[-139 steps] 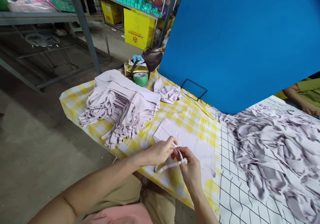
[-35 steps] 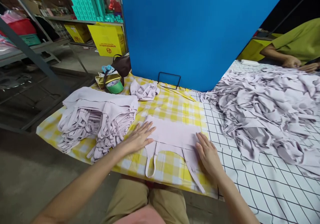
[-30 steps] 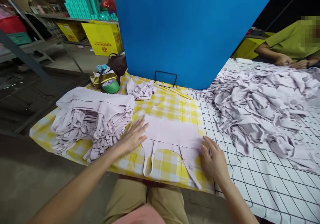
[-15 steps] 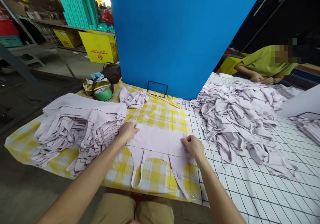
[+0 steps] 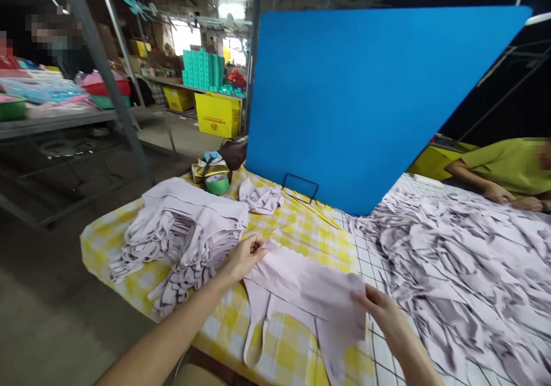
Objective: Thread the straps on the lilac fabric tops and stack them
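Note:
A pale lilac strappy top [image 5: 301, 288] is stretched between my hands above the yellow checked cloth, its straps hanging toward me. My left hand [image 5: 244, 258] pinches its upper left corner between thumb and fingers. At the right side edge, my right hand [image 5: 384, 312] grips the fabric, thumb on top and fingers partly hidden. A neat stack of matching tops [image 5: 193, 213] lies just left of my left hand, straps drooping down the front. Behind the held top sits a small crumpled lilac piece [image 5: 260, 196].
A large blue board [image 5: 365, 104] stands at the table's back, a black wire stand [image 5: 300, 188] at its foot. A loose lilac garment heap [image 5: 469, 259] covers the right side. Green tape [image 5: 217, 185] lies behind the stack. A co-worker's hands [image 5: 512, 197] are at the far right.
The top has been lifted off the cloth and pulled taut, its right end nearer me. My view has swung left and up, so everything appears lower and further right.

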Demonstrator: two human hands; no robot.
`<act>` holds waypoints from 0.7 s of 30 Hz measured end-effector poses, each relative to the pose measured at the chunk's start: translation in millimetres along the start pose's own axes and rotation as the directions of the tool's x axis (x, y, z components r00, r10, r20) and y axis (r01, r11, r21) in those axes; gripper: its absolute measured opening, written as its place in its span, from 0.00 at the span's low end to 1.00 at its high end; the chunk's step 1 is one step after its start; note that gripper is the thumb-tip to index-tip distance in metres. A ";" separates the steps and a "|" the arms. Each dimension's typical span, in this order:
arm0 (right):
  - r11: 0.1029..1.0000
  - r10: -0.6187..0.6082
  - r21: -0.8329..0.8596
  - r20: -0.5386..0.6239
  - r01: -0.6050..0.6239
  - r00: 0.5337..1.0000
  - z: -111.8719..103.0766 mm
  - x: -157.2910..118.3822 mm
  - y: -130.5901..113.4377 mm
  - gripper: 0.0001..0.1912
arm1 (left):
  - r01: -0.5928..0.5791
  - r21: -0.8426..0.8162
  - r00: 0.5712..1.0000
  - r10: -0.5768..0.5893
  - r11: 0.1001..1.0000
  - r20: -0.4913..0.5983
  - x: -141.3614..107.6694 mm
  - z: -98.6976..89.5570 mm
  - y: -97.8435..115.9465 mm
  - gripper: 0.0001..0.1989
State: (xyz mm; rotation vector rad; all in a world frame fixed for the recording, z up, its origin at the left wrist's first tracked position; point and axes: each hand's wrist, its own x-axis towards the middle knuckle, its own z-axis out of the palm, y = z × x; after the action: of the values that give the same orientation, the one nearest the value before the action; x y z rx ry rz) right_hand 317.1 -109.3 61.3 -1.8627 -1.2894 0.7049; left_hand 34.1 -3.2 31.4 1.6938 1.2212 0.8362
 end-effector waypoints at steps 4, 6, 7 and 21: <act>0.981 0.071 0.165 0.156 -0.097 0.985 -19.5 -13.8 -42.6 0.18 | -0.088 -0.314 0.995 0.069 0.945 -0.072 -32.2 -46.3 22.8 0.08; 0.980 0.041 0.184 0.212 -0.081 0.976 -19.3 -21.3 -68.7 0.18 | -0.108 -0.425 0.989 0.054 0.899 -0.136 -47.3 -80.1 32.0 0.10; 0.976 0.013 0.207 0.242 -0.064 0.970 -16.0 -25.0 -83.1 0.18 | -0.119 -0.464 0.983 0.037 0.878 -0.181 -53.5 -98.8 36.1 0.10; 0.943 -0.250 0.272 0.206 0.190 0.946 188.2 92.7 -183.9 0.16 | 0.153 -0.032 0.828 -0.146 0.988 -0.541 39.2 -274.7 -18.6 0.13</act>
State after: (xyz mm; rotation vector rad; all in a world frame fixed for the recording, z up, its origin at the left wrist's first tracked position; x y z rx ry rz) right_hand 105.3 67.2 103.9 -1.4366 -1.4605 0.9422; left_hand -202.5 107.8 126.2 1.3806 1.7168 1.2655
